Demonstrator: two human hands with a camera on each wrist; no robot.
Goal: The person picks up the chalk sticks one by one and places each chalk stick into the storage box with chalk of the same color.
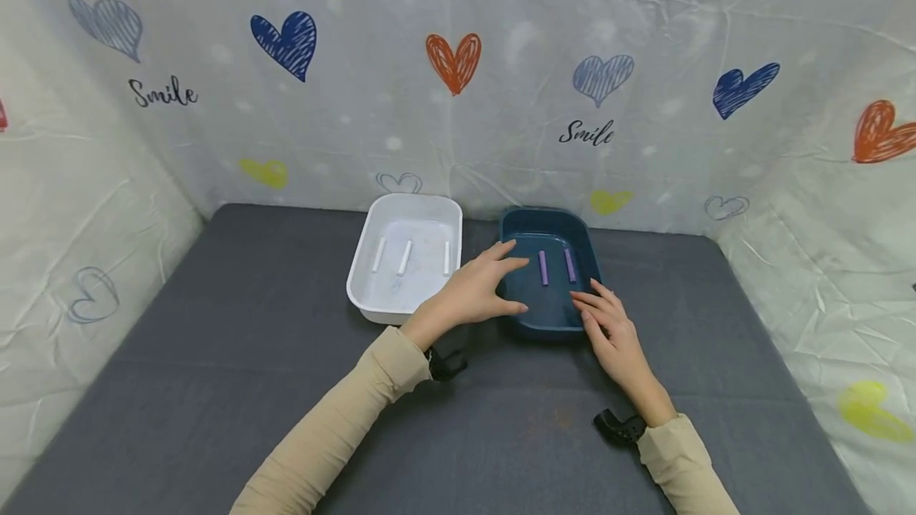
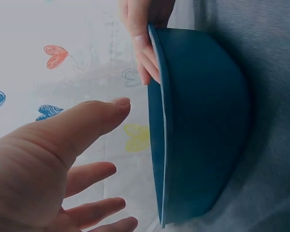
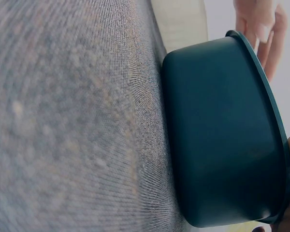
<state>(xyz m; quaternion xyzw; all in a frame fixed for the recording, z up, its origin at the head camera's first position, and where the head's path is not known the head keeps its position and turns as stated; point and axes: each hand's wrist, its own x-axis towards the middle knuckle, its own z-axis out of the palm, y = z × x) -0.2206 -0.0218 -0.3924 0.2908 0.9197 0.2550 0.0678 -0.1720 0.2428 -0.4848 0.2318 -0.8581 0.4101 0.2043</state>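
My left hand [image 1: 472,290] hovers over the left rim of a dark blue plastic basin [image 1: 533,322]. Its thumb and fingers are spread, with nothing between them. At the basin's right front corner, my right hand [image 1: 611,332] has its fingers reaching over the rim, loosely extended. Whether they touch the rim is hard to tell. Two purple sticks [image 1: 543,269] lie on the basin floor, apart from both hands. To the left, a white basin [image 1: 358,292] holds three white sticks [image 1: 405,257].
Both basins stand at the back of a grey cloth-covered table [image 1: 236,388], close to a white curtain [image 1: 515,102] printed with hearts. A black strap [image 1: 445,364] sits on the left wrist, and another black strap [image 1: 619,427] on the right.
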